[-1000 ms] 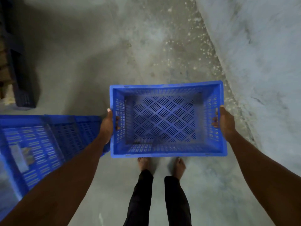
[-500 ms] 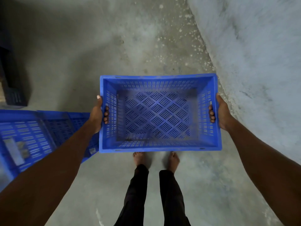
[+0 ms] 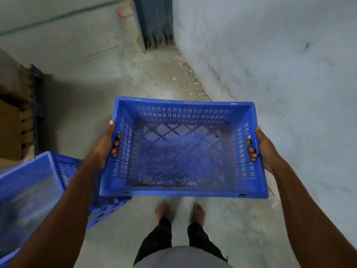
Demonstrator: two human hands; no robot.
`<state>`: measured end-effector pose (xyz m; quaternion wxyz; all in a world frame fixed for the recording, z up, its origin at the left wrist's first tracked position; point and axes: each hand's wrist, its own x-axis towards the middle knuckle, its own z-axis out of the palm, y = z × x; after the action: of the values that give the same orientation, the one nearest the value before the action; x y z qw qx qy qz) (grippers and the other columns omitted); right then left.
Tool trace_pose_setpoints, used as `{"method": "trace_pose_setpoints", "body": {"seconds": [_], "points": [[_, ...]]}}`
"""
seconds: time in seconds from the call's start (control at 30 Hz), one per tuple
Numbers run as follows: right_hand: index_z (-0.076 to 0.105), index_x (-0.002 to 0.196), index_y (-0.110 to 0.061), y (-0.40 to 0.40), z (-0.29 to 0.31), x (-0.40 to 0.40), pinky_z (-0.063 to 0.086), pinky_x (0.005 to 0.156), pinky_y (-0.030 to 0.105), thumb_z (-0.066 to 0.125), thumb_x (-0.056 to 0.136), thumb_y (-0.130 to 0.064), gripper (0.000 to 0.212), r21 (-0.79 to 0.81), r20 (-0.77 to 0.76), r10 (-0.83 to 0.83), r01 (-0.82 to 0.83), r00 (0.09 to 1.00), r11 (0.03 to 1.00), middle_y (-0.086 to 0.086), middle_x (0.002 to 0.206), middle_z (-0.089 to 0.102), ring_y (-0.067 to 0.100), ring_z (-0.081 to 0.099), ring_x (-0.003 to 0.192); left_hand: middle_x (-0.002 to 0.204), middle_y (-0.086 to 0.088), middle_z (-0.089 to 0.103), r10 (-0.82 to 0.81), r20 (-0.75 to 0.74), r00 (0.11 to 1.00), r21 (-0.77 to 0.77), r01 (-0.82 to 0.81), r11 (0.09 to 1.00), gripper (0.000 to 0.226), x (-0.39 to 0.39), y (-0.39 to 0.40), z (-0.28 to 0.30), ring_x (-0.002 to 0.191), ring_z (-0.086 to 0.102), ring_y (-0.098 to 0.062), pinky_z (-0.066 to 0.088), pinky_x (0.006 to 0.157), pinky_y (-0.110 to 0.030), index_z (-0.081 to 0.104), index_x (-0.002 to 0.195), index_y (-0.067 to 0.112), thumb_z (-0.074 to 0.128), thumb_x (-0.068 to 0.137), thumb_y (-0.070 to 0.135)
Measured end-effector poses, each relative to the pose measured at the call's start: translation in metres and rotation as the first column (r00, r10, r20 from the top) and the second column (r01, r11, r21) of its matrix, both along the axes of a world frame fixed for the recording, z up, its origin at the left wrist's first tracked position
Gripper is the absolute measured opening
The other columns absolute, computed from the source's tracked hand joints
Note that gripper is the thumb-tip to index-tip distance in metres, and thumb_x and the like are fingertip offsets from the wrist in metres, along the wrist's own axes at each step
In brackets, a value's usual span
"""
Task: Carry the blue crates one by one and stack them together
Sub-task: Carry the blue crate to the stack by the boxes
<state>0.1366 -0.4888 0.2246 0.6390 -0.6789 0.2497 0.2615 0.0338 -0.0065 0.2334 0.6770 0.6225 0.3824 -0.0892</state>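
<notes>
Blue crate (image 3: 183, 151) hangs empty above the floor (image 3: 96, 74), my left hand (image 3: 105, 146) and right hand (image 3: 265, 149) gripping its side handles, mid-carry and not yet stacked with other crates (image 3: 38, 190) at my left.

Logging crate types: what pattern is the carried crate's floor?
Diamond lattice of slotted vents, all blue; carried crate, head view.

You hold one empty blue slotted crate (image 3: 183, 149) level and open side up between your left hand (image 3: 105, 146) and right hand (image 3: 265, 149), while more blue crates (image 3: 36, 192) sit blurred under your left forearm.
</notes>
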Motion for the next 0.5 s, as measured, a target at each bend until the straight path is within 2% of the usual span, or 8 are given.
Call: {"method": "trace_pose_setpoints", "body": {"seconds": [0.07, 0.13, 0.33, 0.5], "points": [[0.049, 0.075, -0.015, -0.015, 0.031, -0.018, 0.029, 0.038, 0.022, 0.044, 0.085, -0.079, 0.065, 0.002, 0.035, -0.029, 0.029, 0.999, 1.0, 0.001, 0.052, 0.037, 0.013, 0.027, 0.039, 0.056, 0.004, 0.031, -0.029, 0.027, 0.999, -0.003, 0.029, 1.0, 0.058, -0.004, -0.009, 0.028, 0.036, 0.025, -0.01, 0.025, 0.033, -0.019, 0.046, 0.077, 0.02, 0.039, 0.092, 0.076], [0.05, 0.076, -0.015, -0.03, 0.056, -0.037, 0.028, 0.037, 0.022, 0.041, 0.09, -0.075, 0.063, -0.015, 0.057, -0.074, 0.075, 0.996, 0.997, 0.0, 0.052, 0.036, 0.013, 0.026, 0.04, 0.057, 0.004, 0.031, -0.074, 0.036, 0.997, -0.006, 0.075, 0.997, 0.059, -0.004, -0.019, 0.05, 0.036, 0.025, -0.01, 0.026, 0.033, -0.02, 0.046, 0.078, 0.019, 0.04, 0.092, 0.076], [0.05, 0.074, -0.016, -0.078, 0.096, -0.115, 0.027, 0.039, 0.023, 0.041, 0.089, -0.077, 0.064, -0.075, 0.078, -0.268, 0.274, 0.96, 0.959, 0.0, 0.055, 0.034, 0.013, 0.025, 0.043, 0.056, 0.004, 0.032, -0.294, 0.047, 0.955, -0.025, 0.295, 0.955, 0.058, 0.02, -0.061, 0.087, 0.035, 0.026, -0.01, 0.025, 0.033, -0.02, 0.045, 0.077, 0.02, 0.041, 0.092, 0.075], [0.05, 0.074, -0.016, -0.109, 0.105, -0.217, 0.03, 0.039, 0.022, 0.045, 0.085, -0.079, 0.064, -0.027, 0.078, -0.49, 0.493, 0.868, 0.87, 0.0, 0.057, 0.037, 0.013, 0.029, 0.043, 0.059, 0.004, 0.035, -0.532, 0.069, 0.844, -0.033, 0.534, 0.845, 0.058, 0.043, -0.11, 0.1, 0.039, 0.028, -0.011, 0.029, 0.035, -0.022, 0.05, 0.078, 0.021, 0.049, 0.087, 0.078]]}}
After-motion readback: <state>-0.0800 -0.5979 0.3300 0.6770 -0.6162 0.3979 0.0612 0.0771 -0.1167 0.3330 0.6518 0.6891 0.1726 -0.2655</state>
